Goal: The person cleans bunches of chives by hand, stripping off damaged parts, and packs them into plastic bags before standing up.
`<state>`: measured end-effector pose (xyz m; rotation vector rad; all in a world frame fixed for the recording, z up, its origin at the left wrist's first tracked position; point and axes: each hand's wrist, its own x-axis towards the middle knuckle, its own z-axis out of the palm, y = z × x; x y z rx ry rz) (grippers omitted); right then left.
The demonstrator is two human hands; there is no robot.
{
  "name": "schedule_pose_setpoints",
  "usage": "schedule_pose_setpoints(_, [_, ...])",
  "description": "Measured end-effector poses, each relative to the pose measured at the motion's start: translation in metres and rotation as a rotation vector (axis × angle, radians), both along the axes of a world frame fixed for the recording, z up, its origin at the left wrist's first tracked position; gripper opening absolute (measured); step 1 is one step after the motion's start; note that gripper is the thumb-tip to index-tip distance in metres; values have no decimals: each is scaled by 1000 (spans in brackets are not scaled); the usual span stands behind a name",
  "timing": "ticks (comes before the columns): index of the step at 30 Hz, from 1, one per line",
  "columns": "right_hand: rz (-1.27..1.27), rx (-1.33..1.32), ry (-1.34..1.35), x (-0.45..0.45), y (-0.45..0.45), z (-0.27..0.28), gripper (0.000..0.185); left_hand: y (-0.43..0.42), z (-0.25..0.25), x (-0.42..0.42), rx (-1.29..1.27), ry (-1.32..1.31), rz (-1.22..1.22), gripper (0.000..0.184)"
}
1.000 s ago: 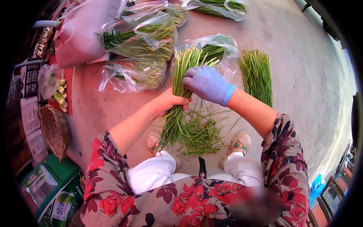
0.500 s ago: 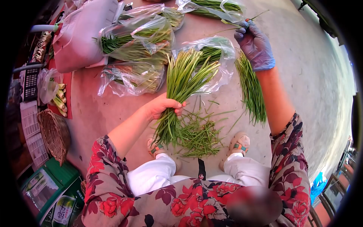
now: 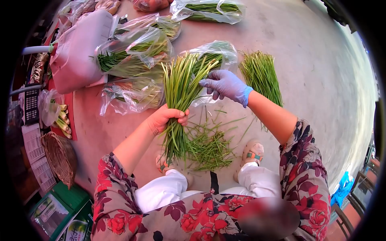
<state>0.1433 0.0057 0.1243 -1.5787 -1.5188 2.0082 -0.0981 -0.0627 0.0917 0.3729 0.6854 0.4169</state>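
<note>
A bunch of long green stems (image 3: 179, 86) stands fanned out at the top, with my bare left hand (image 3: 167, 117) wrapped round its middle. At the bunch's right edge is my right hand (image 3: 227, 86) in a blue glove, its index finger stretched toward the stems and the other fingers curled. Nothing shows in the right hand; whether the fingertip touches a stem cannot be made out. Short loose green pieces (image 3: 211, 148) lie on the floor between my feet. Beyond the gloved hand lies another pile of green stems (image 3: 263, 76).
Clear plastic bags of green stems lie on the floor ahead, one (image 3: 136, 52) at the left and one (image 3: 209, 11) at the far end. A pale plastic jug (image 3: 82, 50), a wicker basket (image 3: 60, 156) and a green box (image 3: 66, 201) stand at the left.
My right hand reached away to the far right pile with a stem in its fingers, then came back beside the bunch. My left hand still holds the bunch, now more upright.
</note>
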Motion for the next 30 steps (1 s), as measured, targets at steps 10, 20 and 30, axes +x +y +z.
schedule_pose_setpoints(10, [493,333,-331,123,-19,19,70,18,22,-24,260,170,253,23])
schedule_pose_setpoints(20, [-820,-200,829,153,-87,-48,54,4,-14,217,250,67,-420,24])
schedule_pose_setpoints(30, [-587,-22,168,265,1,-96,42,32,-84,338,187,190,-64,44])
